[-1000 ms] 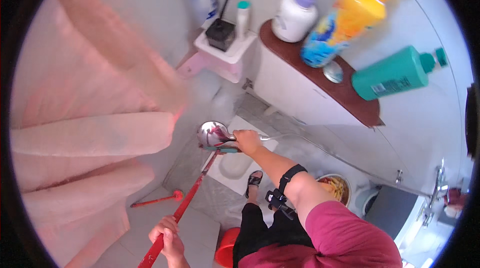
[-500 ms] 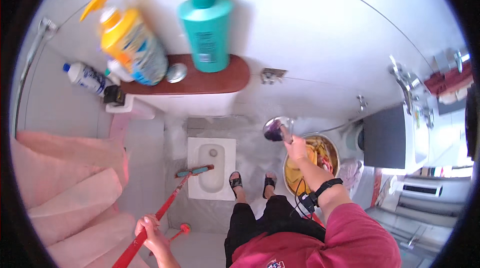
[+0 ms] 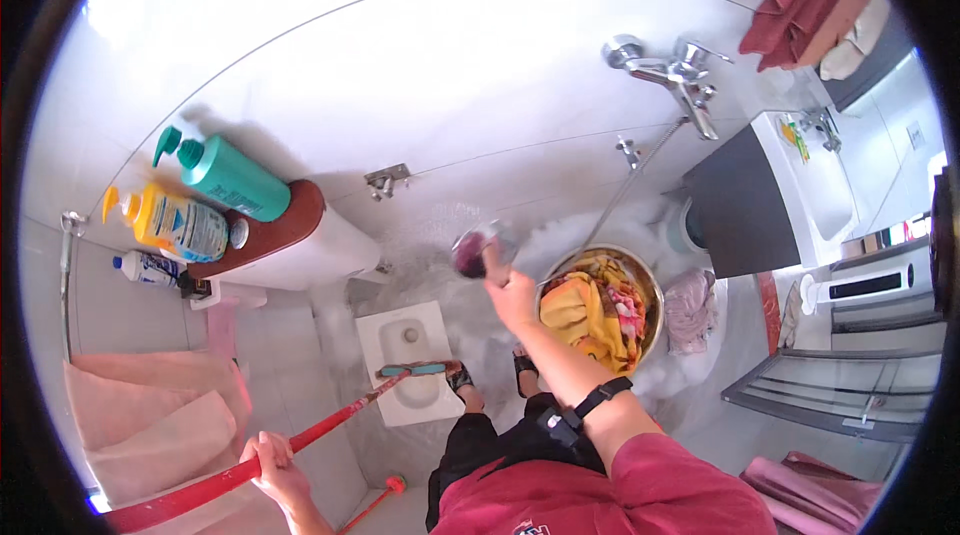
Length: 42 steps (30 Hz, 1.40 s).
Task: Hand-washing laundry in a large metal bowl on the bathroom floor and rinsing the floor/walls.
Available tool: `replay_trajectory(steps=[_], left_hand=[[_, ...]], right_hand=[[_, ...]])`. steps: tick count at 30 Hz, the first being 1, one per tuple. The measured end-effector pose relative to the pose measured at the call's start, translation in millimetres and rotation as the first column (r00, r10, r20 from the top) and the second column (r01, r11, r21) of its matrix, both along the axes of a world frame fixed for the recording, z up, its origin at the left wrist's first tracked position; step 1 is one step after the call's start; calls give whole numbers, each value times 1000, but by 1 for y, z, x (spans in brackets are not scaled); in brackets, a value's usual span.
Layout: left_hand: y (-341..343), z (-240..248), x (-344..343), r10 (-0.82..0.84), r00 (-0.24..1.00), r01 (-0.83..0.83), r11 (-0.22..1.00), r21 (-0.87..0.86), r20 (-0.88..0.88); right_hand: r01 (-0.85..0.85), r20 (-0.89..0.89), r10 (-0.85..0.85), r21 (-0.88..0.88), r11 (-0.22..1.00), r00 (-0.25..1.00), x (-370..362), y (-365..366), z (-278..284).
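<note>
In my left hand (image 3: 270,465), closed around it, is the red handle of a long floor brush (image 3: 335,419). Its bluish-green head lies across the white squat toilet (image 3: 375,345), by my left foot. Held in my right hand (image 3: 512,297) is a shower head (image 3: 480,249), raised toward the wall and blurred. A fine spray fans out from it against the tile. Its metal hose (image 3: 625,190) runs right, up to a chrome mixer tap (image 3: 668,70). Beside my right forearm stands a metal basin (image 3: 655,313) heaped with yellow and patterned cloth (image 3: 575,310).
Pump bottles, green (image 3: 240,180) and yellow (image 3: 180,225), stand on a brown-topped white tank (image 3: 320,245). A pink curtain (image 3: 150,415) hangs left. Another small red brush (image 3: 395,484) lies low by the wall. Right are a grey sink cabinet (image 3: 745,200) and pinkish cloth (image 3: 690,310). The floor looks wet.
The view has swung to the right, bringing the mixer tap into fuller sight. The shower head has moved left, away from the basin. Both hands keep their hold; the brush head has shifted over the toilet.
</note>
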State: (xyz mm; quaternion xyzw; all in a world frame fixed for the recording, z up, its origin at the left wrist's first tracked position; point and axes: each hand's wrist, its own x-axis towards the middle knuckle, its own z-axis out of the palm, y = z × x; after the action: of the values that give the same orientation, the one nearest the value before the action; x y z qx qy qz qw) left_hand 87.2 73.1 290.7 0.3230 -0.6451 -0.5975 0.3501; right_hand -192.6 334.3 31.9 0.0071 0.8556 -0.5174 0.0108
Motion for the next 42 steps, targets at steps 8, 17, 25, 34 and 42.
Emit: replay_trajectory(steps=[8,17,25,34,42], left_hand=[[36,5,-28,-53,998,53,998,24,-31],[68,17,-125,-268,963,269,960,73,-30],[62,58,-299,-81,977,75,996,-41,-196],[21,15,-409,51,916,-110,986,-127,-399],[3,4,-444,128,887,-386,734,-559,-445]], right_hand=[[428,168,-396,-271,862,903,-83,128,35],[69,7,-69,-81,994,998,-71,118,75],[-40,26,40,2,999,999,-47,132,99],[11,171,3,-81,997,985,-25,157,72],[-46,227,25,87,995,973,-41,142,94]])
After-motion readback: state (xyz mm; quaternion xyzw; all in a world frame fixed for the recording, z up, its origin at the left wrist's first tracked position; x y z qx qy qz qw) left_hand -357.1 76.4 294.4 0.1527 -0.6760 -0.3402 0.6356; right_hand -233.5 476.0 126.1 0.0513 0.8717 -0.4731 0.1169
